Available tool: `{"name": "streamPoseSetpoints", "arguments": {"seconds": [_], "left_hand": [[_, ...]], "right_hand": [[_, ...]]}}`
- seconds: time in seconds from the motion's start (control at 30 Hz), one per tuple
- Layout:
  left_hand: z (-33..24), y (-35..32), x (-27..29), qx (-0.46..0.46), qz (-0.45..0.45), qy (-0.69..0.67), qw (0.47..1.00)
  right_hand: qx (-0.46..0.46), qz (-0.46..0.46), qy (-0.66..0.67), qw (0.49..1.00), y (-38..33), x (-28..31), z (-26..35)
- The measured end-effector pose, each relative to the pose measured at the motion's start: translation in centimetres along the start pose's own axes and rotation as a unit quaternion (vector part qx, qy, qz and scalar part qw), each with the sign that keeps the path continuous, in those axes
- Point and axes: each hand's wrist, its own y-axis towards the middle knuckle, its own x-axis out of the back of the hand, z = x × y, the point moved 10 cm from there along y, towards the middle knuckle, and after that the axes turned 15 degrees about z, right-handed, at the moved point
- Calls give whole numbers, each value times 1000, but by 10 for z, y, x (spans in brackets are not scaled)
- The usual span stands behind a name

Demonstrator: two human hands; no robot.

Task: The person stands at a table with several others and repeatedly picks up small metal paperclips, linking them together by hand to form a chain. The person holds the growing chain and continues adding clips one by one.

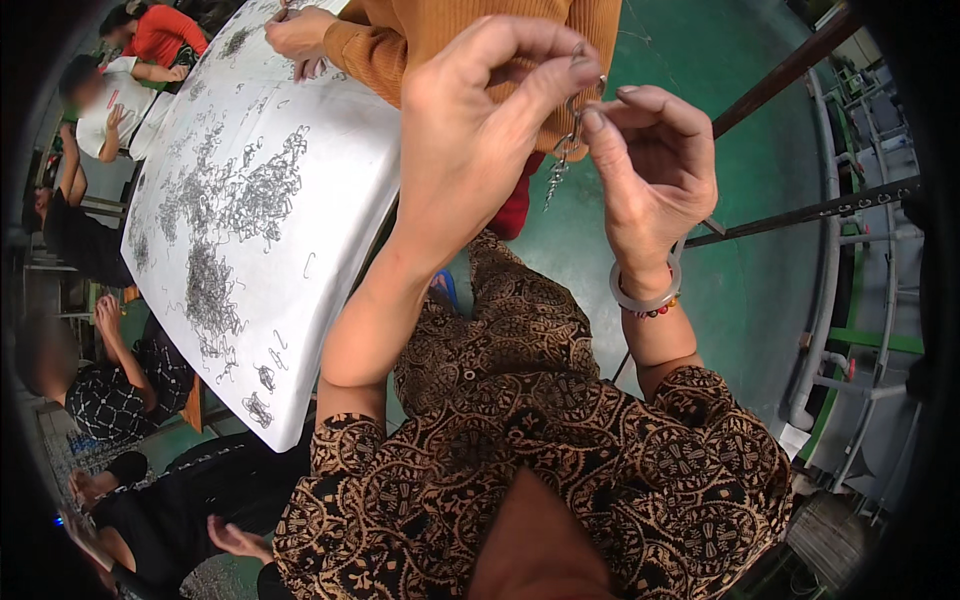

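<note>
left hand [470,140]: pinching hook chain [565,150]; right hand [650,170]: pinching same chain, hands together; table [340,180]: loose hooks [230,210]

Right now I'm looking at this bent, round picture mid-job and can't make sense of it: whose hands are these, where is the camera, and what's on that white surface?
There is no machine here. The camera sits on a person's head and looks down, which bends the edges. The left hand and right hand are that person's own, raised together, pinching a short string of small metal hooks. To the left is a white table strewn with heaps of similar loose wire hooks. The hand in an orange sleeve belongs to another person; more people sit along the table's far side.
</note>
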Motion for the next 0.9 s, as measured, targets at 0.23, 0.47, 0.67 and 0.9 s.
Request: {"name": "streamPoseSetpoints", "arguments": {"seconds": [0.23, 0.47, 0.67, 0.9], "left_hand": [[4, 40, -52, 0, 31, -101, 994], [-11, 49, -72, -2, 76, -109, 991], [1, 41, -67, 26, 93, -122, 988], [-5, 25, -30, 29, 54, -102, 993]], "right_hand": [[28, 31, -182, 982, 9, 79, 26], [105, -274, -443, 847, 37, 330, 170], [-8, -329, -559, 761, 128, 528, 218], [-63, -235, -587, 772, 208, 638, 191]]}}
